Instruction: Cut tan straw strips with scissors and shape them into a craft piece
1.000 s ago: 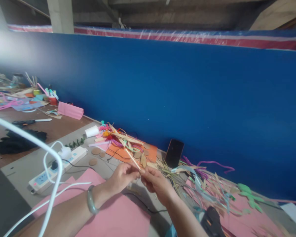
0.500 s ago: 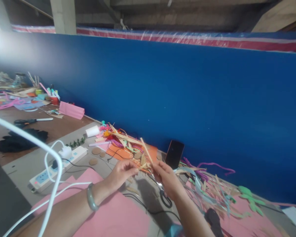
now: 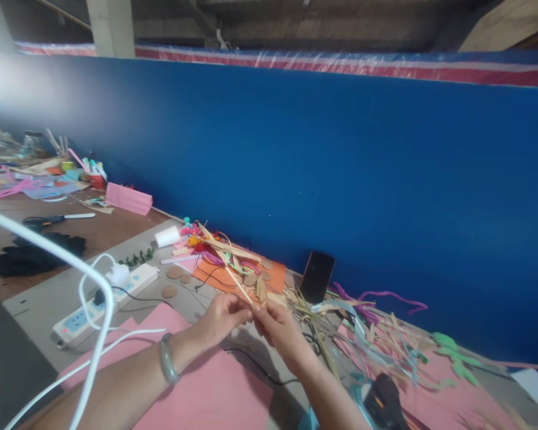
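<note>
Strip (image 3: 241,288), pale and thin, slants up-left from the fingertips, in front of orange paper (image 3: 276,277). Right hand (image 3: 278,331): thumb on the strip's lower end, fingers curled beneath, clamped on it. Left hand (image 3: 224,316): thumb stretched rightward, fingers bent, tips at that same end, right by the other hand's tips. Can't tell if left is pinching the strip too or only meeting it.

Forearms make an inverted V, hands at the apex, above grey table (image 3: 201,298). Left forearm (image 3: 121,388) runs in from lower left over pink sheet (image 3: 224,394), bangle (image 3: 167,358) at the wrist. Right forearm (image 3: 329,391) runs in from bottom right, just left of a dark tool (image 3: 385,397).

Phone (image 3: 317,276) leans at blue partition (image 3: 296,149), beyond right hand. Outlet bar (image 3: 76,325) sits left of left hand.
</note>
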The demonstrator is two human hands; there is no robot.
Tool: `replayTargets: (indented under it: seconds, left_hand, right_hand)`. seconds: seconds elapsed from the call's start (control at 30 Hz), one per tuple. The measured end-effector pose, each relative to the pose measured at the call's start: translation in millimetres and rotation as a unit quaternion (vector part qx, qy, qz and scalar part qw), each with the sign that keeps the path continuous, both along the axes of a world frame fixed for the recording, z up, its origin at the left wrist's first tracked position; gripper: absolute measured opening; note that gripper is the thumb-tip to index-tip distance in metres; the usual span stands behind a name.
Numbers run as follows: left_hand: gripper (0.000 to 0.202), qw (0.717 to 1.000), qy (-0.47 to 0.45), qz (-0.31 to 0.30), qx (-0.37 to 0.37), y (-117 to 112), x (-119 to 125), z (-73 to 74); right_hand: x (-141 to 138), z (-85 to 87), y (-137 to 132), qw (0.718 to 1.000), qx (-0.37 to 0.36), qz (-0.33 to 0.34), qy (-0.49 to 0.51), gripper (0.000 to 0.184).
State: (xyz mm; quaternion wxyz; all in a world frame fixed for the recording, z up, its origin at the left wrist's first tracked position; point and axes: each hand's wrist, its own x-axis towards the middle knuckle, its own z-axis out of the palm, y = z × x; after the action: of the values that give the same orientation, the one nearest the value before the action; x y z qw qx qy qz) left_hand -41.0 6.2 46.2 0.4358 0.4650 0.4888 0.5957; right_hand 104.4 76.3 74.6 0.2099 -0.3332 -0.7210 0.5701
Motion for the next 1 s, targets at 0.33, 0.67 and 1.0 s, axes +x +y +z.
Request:
replayTargets:
  seconds: [0.33,0.67,1.0]
  left_hand:
    - [0.024,0.975,0.199,0.06,-0.078,11.2,-43.5,2.4]
    - [0.017,0.842,0.486,0.157,-0.173,12.9,-82.0,-6.5]
    - [0.017,0.849,0.526,0.004,-0.058,5.0,-51.8,0.2]
  right_hand:
    - [11.1,8.6,24.5,0.987,-0.079,-0.114,0.082,0.044]
    - [5.1,-5.8,19.2,0.995,0.087,-0.04,-0.022,0.026]
    - [6.2,-9.4,24.2,0.993,0.108,-0.026,-0.047,0.021]
